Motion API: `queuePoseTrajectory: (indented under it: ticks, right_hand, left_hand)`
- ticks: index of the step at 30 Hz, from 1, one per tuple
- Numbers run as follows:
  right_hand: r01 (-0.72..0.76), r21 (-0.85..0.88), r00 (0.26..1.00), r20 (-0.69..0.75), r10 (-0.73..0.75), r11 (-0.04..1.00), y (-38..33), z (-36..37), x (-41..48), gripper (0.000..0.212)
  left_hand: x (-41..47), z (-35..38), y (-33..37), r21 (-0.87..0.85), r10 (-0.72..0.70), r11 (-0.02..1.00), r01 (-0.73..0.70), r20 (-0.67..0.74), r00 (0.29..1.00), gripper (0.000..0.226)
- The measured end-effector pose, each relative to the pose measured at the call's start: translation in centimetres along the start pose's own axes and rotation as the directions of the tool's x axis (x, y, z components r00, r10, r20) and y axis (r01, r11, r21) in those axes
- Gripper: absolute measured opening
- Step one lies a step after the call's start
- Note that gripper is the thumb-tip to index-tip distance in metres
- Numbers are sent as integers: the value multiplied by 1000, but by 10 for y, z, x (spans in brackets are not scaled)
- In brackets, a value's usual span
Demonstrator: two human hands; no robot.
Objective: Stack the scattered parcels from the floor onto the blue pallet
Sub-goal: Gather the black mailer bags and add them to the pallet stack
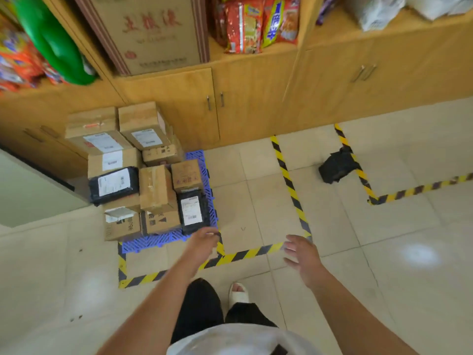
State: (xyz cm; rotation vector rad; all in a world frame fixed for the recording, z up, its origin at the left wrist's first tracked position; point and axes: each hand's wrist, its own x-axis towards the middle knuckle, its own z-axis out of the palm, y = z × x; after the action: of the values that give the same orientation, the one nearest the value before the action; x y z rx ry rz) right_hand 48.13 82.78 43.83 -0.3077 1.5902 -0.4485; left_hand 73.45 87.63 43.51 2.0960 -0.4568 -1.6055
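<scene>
The blue pallet (151,242) lies on the tiled floor by the cabinets, loaded with several brown cardboard parcels (156,188) and two black plastic mailers. One black mailer with a white label (193,211) rests on the pallet's near right corner. My left hand (204,240) hovers just below that mailer's lower edge, fingers loosely curled and holding nothing. My right hand (300,256) is out over the floor to the right, fingers spread and empty. A single black parcel (336,166) lies on the floor at the far right, across a striped tape line.
Yellow-and-black tape (290,184) marks boxes on the floor. Wooden cabinets (256,103) with shelves of snack packs and a big carton (153,32) stand behind. A pale panel (28,190) sits at the left. My sandalled foot (238,293) is below.
</scene>
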Motion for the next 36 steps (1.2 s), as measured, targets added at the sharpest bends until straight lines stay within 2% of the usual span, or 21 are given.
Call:
queuePoseTrajectory:
  ticks: [1, 4, 6, 9, 13, 20, 24, 27, 31, 36]
  right_hand:
    - [31, 28, 999, 7, -31, 999, -8, -10, -5, 36]
    - [26, 133, 996, -83, -15, 991, -33, -44, -10, 13]
    - [-2, 207, 996, -87, 20, 978, -46, -64, -6, 12]
    - [61, 317, 990, -144, -15, 947, -59, -88, 4, 14]
    - [116, 331, 970, -239, -36, 936, -98, -118, 28, 20]
    - [124, 351, 933, -359, 11, 928, -211, -190, 75, 22]
    - [217, 403, 905, -425, -29, 889, -273, -239, 90, 23]
    - [232, 479, 895, -447, 7, 846, -295, -270, 100, 23]
    - [224, 537, 897, -439, 43, 813, -328, -312, 134, 25]
    - [173, 492, 936, -352, 13, 854, -393, -383, 210, 27]
  left_hand:
    - [-1, 7, 13, 2, 25, 1000, -25, 2, 1000, 23]
    - [-2, 30, 45, -19, 87, 996, -87, 30, 996, 21]
    - [0, 53, 64, -56, 91, 995, -87, 64, 994, 18]
    - [14, 91, 90, 18, 67, 997, -70, 125, 990, 15]
    - [55, 139, 147, 88, 67, 993, -85, 187, 980, 15]
    - [129, 230, 282, 167, 56, 981, -101, 254, 965, 18]
    - [149, 307, 354, 251, 28, 960, -122, 348, 937, 15]
    - [158, 364, 387, 330, -18, 935, -127, 403, 915, 22]
    - [182, 434, 416, 355, -55, 929, -109, 422, 905, 23]
    - [216, 505, 433, 308, -115, 951, 17, 301, 947, 19]
